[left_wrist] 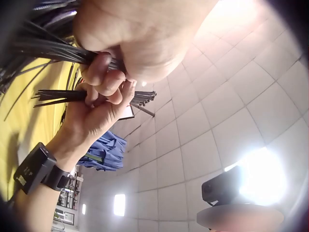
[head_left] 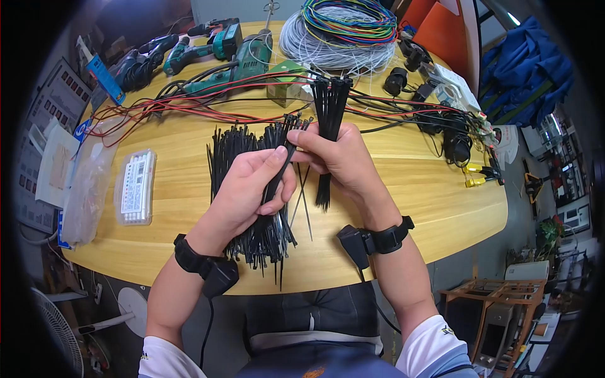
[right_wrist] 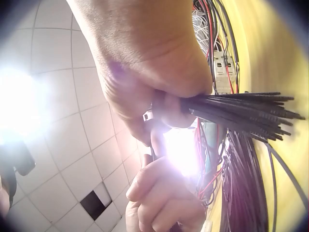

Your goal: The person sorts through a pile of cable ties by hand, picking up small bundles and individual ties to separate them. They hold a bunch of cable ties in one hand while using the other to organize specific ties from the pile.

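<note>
Black cable ties are in both hands. My right hand (head_left: 346, 157) grips a thick upright bundle of cable ties (head_left: 329, 107), heads at the top and tails sticking out below the palm. Its thumb and forefinger reach left to the heads of a thinner bunch (head_left: 275, 183), which my left hand (head_left: 249, 186) holds in curled fingers. In the right wrist view the bundle's tails (right_wrist: 251, 113) fan out beside the palm. Under and behind the left hand lies a large loose pile of cable ties (head_left: 233, 157), partly hidden. A few single ties (head_left: 304, 205) lie between the hands.
Red and black wires (head_left: 252, 116) run across the table behind the pile. Farther back are green power drills (head_left: 249, 63), a small green box (head_left: 287, 91) and coiled wire (head_left: 340, 47). A clear case of white pens (head_left: 137, 189) lies left; black adapters (head_left: 455, 142) lie right.
</note>
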### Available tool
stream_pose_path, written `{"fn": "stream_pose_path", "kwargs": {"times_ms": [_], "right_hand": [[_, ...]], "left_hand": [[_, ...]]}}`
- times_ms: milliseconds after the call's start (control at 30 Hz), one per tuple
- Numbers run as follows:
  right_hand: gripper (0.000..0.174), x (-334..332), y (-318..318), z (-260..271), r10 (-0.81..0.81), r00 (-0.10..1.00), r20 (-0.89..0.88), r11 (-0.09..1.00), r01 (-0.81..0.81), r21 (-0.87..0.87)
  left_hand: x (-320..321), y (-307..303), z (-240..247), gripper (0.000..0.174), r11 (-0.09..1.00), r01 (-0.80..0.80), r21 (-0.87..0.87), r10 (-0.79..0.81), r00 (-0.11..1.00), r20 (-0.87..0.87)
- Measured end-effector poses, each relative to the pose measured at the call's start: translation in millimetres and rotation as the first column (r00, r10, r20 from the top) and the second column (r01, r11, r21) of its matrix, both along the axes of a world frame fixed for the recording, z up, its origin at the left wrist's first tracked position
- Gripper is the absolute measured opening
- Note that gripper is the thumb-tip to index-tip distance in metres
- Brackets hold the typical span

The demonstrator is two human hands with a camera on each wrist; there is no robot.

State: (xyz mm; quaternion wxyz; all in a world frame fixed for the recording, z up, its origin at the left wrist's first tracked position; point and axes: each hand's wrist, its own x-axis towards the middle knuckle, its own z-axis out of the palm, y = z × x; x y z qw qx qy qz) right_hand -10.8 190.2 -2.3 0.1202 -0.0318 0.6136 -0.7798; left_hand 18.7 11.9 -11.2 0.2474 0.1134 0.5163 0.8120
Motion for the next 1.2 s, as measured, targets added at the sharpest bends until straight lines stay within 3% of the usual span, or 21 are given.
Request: {"fn": "stream_pose_path", "kwargs": {"times_ms": [133,500,1200], "right_hand": [[0.024,1.3,-1.9,2.4,0.016,0.999,-0.029,1.0,-0.015,0.024],[0.024,1.4,-2.0,2.2,0.017,1.0,-0.023,0.995,-0.014,0.102],[0.02,-3.6,2.7,-5.2,0.032,0.997,-0.07,0.996,-0.026,0.084]], "left_hand": [[-1.5,-1.7,-4.1,0.039,0.998,0.024,0.05,-0.025,0.999,0.023],[1.9,0.9,-0.7,0.037,0.999,-0.024,-0.039,0.023,0.999,-0.031],[-1.4,-0.2,-2.5,0.03,0.997,-0.063,-0.04,0.061,0.998,-0.033]]}}
